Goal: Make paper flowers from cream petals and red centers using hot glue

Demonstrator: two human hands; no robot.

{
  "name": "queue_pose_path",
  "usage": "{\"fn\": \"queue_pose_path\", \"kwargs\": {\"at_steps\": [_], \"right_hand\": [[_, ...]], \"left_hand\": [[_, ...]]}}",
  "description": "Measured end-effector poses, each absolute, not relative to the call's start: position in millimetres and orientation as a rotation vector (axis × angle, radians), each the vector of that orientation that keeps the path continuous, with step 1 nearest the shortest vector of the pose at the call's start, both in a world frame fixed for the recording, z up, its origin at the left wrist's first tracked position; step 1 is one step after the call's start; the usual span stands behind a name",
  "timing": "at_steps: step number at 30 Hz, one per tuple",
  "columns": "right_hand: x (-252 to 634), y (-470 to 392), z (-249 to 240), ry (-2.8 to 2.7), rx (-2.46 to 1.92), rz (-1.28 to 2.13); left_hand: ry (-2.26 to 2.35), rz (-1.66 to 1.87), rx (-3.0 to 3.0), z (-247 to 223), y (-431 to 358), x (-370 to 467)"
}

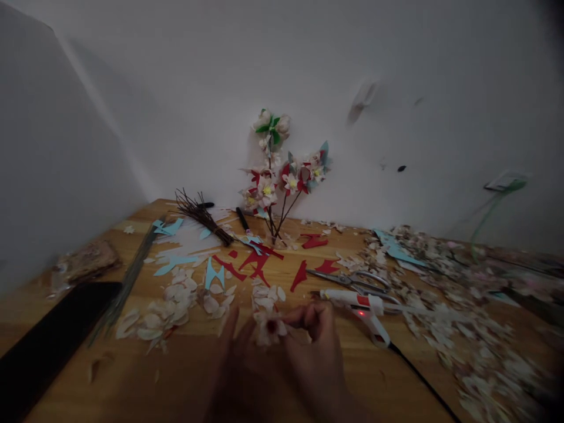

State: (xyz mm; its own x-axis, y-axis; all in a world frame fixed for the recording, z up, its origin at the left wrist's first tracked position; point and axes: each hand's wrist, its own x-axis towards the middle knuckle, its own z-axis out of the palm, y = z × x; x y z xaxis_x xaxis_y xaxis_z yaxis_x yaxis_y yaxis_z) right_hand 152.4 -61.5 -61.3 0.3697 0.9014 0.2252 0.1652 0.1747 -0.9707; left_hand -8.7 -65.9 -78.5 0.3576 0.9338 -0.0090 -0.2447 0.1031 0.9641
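Observation:
In the head view, a small white flower with a dark red centre is pinched at its right edge between the thumb and finger of my right hand. Blurred and dim, my left hand is just left of it, fingers stretched out and apart; whether a fingertip touches the flower I cannot tell. Loose white petals lie just beyond the flower. A white glue gun with a glowing red light rests right of my right hand, next to metal scissors.
Red scraps and light-blue scraps are scattered mid-table. At the back stand flowering stems, beside a twig bundle. Dried petals cover the right side. A long black object and thin wires lie left.

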Motion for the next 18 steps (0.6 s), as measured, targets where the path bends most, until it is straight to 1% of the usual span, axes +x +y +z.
{"fn": "queue_pose_path", "kwargs": {"at_steps": [3, 6, 9, 13, 18], "right_hand": [[163, -60, -57, -1.154, -1.334, 0.765], [173, -61, -57, -1.328, -1.369, 0.919], [177, -66, -62, -1.543, -1.317, 1.091], [174, -72, -63, -1.777, -1.268, 1.035], [169, -75, -54, -1.88, -1.269, 1.005]], "left_hand": [[0.898, 1.324, 1.066, -66, -56, -19], [1.235, 1.396, 0.916, -45, -42, -31], [1.331, 1.367, 0.92, -32, -34, -35], [1.279, 1.262, 1.008, -38, -36, -31], [1.229, 1.115, 1.098, -47, -43, -24]]}}
